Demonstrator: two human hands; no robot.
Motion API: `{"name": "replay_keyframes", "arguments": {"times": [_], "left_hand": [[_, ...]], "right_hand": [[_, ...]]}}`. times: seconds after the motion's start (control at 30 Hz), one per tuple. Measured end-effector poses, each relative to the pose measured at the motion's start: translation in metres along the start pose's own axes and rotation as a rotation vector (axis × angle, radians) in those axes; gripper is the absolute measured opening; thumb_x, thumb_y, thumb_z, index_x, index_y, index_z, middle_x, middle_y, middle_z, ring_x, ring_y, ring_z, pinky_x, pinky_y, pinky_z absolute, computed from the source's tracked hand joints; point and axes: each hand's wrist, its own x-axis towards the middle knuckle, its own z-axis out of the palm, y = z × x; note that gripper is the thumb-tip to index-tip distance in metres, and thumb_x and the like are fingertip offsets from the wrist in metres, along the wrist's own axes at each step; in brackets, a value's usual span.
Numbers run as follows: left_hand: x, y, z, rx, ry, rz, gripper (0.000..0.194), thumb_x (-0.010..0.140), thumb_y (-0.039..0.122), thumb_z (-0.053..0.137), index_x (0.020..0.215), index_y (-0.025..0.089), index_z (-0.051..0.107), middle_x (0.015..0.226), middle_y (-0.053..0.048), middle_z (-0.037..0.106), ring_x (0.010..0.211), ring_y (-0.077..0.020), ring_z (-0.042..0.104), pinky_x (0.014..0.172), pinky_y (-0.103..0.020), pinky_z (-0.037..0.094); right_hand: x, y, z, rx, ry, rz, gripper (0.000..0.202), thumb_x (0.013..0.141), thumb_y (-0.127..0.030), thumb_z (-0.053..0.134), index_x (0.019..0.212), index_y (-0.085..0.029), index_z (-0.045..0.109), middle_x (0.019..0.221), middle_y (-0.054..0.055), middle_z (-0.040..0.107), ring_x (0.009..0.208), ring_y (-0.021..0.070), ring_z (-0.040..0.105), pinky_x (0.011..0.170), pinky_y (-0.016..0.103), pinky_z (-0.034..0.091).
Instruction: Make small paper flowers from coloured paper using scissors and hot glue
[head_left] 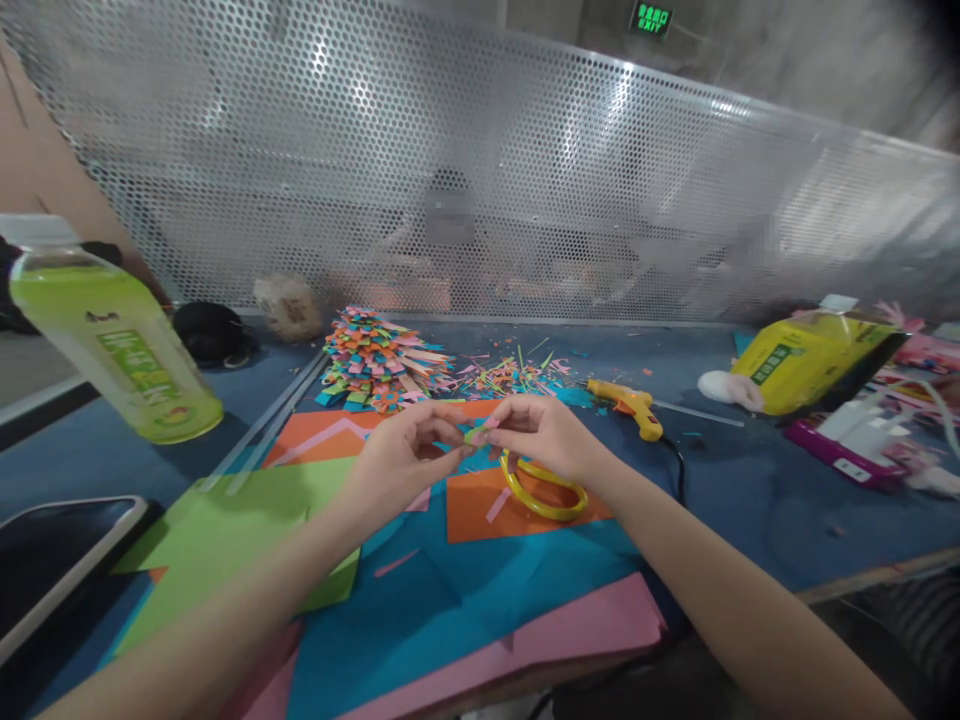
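Observation:
My left hand (405,447) and my right hand (541,432) meet above the coloured sheets, both closed in a pinch. Between their fingertips is a small green paper piece (474,437), with a bit of pink showing beside it at my right fingers. Scissors with yellow handles (555,512) lie just below my right hand on an orange paper sheet (472,510); their blades are hidden. Blue paper (450,610) spreads underneath, and a green sheet (247,560) lies under my left forearm. Behind my left hand stands a cone of layered, colourful paper strips (375,360).
Paper scraps (517,375) lie beyond my hands, with a yellow glue gun (630,405) to their right. Clear glue sticks (270,420) lie left. A green drink bottle (112,340), a yellow bottle (799,360) and a purple power strip (847,455) flank the workspace. A perforated metal screen (525,190) stands behind.

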Motion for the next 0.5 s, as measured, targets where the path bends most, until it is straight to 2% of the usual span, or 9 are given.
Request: {"name": "replay_keyframes", "arguments": {"times": [0.07,0.1,0.17,0.2,0.27,0.33,0.37,0.43,0.5], "left_hand": [[-0.001,-0.001,-0.002,0.239,0.019,0.099,0.014,0.07,0.026,0.058,0.08,0.017,0.055,0.071,-0.001,0.062,0.064,-0.0125,0.059,0.059,-0.024,0.048],[-0.002,-0.002,-0.004,0.375,0.01,0.167,0.01,0.072,0.025,0.055,0.078,0.017,0.057,0.072,0.0,0.062,0.063,-0.0119,0.058,0.058,-0.023,0.048],[-0.003,-0.005,-0.007,0.611,-0.035,0.319,0.011,0.077,0.023,0.05,0.079,0.019,0.06,0.077,-0.001,0.064,0.067,-0.0119,0.057,0.063,-0.023,0.047],[-0.003,-0.007,-0.009,0.689,-0.067,0.387,0.014,0.079,0.021,0.047,0.081,0.02,0.061,0.08,-0.001,0.064,0.071,-0.0125,0.058,0.067,-0.024,0.047],[-0.003,-0.009,-0.012,0.764,-0.118,0.484,0.018,0.081,0.02,0.045,0.088,0.02,0.062,0.085,-0.003,0.064,0.08,-0.0138,0.058,0.073,-0.025,0.046],[-0.004,-0.01,-0.014,0.791,-0.139,0.542,0.02,0.083,0.021,0.043,0.091,0.02,0.061,0.088,-0.004,0.063,0.084,-0.0144,0.057,0.075,-0.025,0.046],[-0.004,-0.01,-0.014,0.795,-0.14,0.562,0.021,0.084,0.021,0.042,0.092,0.02,0.061,0.088,-0.005,0.062,0.085,-0.0143,0.057,0.076,-0.025,0.047],[-0.004,-0.009,-0.016,0.798,-0.121,0.592,0.023,0.085,0.022,0.04,0.09,0.021,0.062,0.09,-0.005,0.062,0.088,-0.0146,0.056,0.077,-0.027,0.047],[-0.004,-0.009,-0.017,0.797,-0.087,0.61,0.024,0.085,0.021,0.039,0.089,0.021,0.062,0.093,-0.005,0.062,0.092,-0.0155,0.056,0.08,-0.029,0.047]], "right_hand": [[0.0,-0.008,-0.014,-0.114,0.034,0.025,0.025,0.072,-0.04,0.057,0.084,-0.018,0.057,0.074,0.003,0.063,0.062,0.0132,0.06,0.047,0.022,0.049],[0.0,-0.012,-0.024,-0.193,0.094,0.044,0.029,0.074,-0.041,0.054,0.091,-0.018,0.056,0.079,0.005,0.064,0.061,0.0135,0.061,0.047,0.023,0.049],[-0.002,-0.014,-0.048,-0.502,0.402,0.1,0.031,0.078,-0.043,0.046,0.091,-0.017,0.056,0.087,0.009,0.064,0.064,0.0157,0.061,0.052,0.027,0.048],[-0.003,-0.012,-0.062,-0.73,0.576,0.18,0.032,0.078,-0.044,0.046,0.086,-0.016,0.058,0.086,0.011,0.065,0.071,0.0191,0.062,0.058,0.03,0.049],[-0.006,-0.004,-0.087,-1.091,0.727,0.501,0.043,0.073,-0.052,0.048,0.084,-0.013,0.06,0.089,0.018,0.064,0.087,0.0298,0.06,0.07,0.041,0.046],[-0.009,0.007,-0.107,-1.153,0.726,0.825,0.063,0.069,-0.063,0.045,0.094,-0.007,0.06,0.096,0.025,0.061,0.091,0.036,0.058,0.071,0.047,0.044],[-0.01,0.013,-0.114,-1.158,0.736,0.926,0.071,0.064,-0.067,0.047,0.099,-0.006,0.058,0.098,0.027,0.06,0.093,0.0383,0.057,0.069,0.048,0.044],[-0.013,0.022,-0.125,-1.171,0.696,0.99,0.077,0.06,-0.069,0.049,0.104,-0.007,0.057,0.101,0.025,0.059,0.096,0.0386,0.055,0.069,0.047,0.044],[-0.015,0.028,-0.132,-1.141,0.654,1.063,0.074,0.057,-0.069,0.051,0.103,-0.011,0.059,0.103,0.023,0.059,0.096,0.0387,0.055,0.069,0.048,0.044]]}}
